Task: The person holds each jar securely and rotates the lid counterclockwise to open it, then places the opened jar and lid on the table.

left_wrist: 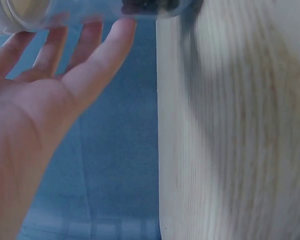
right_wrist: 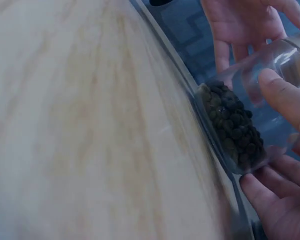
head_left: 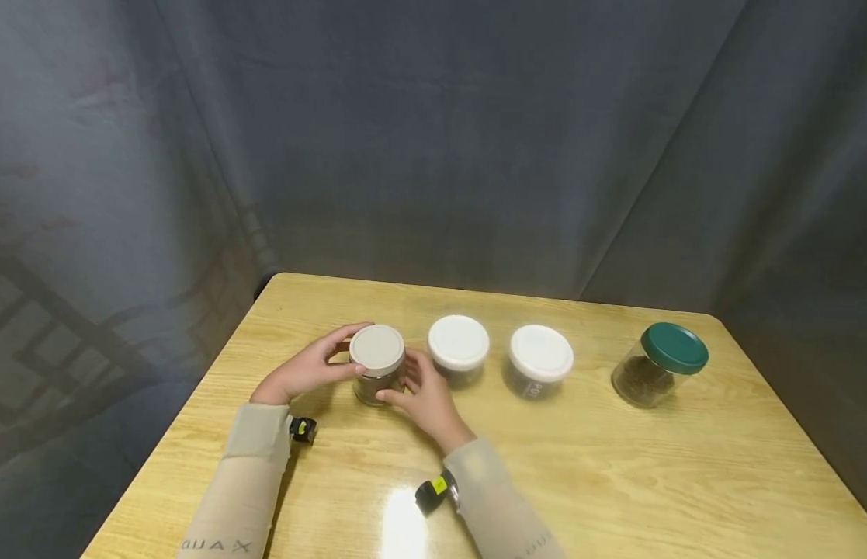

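Observation:
A clear jar with a beige lid [head_left: 377, 348] stands on the table at the left, between both hands. Small dark round pieces [right_wrist: 232, 127] cover its bottom, seen best in the right wrist view. My left hand [head_left: 314, 369] grips the jar from the left near the lid, thumb in front and fingers behind. In the left wrist view, the fingertips of the left hand [left_wrist: 55, 95] meet the clear wall. Around the right side of the jar body curls my right hand [head_left: 428, 396], its thumb on the near wall and its fingers farther round.
Two jars with white lids, one beside the right hand [head_left: 458, 342] and another [head_left: 541, 353] farther right, stand on the wooden table [head_left: 636, 481]. A green-lidded jar [head_left: 646, 376] with dark contents is at the right. Grey cloth [head_left: 433, 155] hangs behind the table.

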`<move>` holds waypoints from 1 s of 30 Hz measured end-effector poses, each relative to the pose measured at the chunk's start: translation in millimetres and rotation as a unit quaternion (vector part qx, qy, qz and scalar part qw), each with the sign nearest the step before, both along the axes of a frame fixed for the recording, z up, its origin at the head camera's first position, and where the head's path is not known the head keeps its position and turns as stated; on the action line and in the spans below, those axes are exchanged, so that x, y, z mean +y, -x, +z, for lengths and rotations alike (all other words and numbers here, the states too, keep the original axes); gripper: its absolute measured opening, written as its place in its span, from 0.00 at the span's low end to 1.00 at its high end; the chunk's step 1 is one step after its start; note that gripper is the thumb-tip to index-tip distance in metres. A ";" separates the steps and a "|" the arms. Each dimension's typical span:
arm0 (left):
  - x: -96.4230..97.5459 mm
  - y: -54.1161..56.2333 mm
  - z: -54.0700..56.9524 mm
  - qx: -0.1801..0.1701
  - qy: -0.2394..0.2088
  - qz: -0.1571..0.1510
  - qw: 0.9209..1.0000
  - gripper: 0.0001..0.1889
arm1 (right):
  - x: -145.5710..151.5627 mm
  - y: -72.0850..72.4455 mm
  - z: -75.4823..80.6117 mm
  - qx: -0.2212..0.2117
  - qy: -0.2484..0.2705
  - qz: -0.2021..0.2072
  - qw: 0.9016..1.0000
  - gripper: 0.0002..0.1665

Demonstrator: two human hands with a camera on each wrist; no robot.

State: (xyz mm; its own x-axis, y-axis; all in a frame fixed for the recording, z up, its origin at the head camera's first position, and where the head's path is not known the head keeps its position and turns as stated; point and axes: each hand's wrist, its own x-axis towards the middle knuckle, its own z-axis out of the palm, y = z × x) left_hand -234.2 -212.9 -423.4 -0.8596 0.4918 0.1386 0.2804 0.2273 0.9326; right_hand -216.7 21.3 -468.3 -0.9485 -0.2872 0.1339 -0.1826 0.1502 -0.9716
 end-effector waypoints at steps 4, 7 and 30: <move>-0.1 0.7 -0.6 0.010 0.002 0.000 1.000 0.34 | 2.7 2.6 -5.5 -0.001 0.005 -0.001 1.000 0.48; 0.1 2.0 -1.4 0.010 -0.003 0.002 1.000 0.34 | 3.8 2.3 -5.8 -0.002 0.015 -0.002 1.000 0.47; -2.6 1.3 -4.0 0.004 -0.009 0.001 1.000 0.36 | 3.6 2.5 -8.7 0.014 0.016 -0.010 1.000 0.46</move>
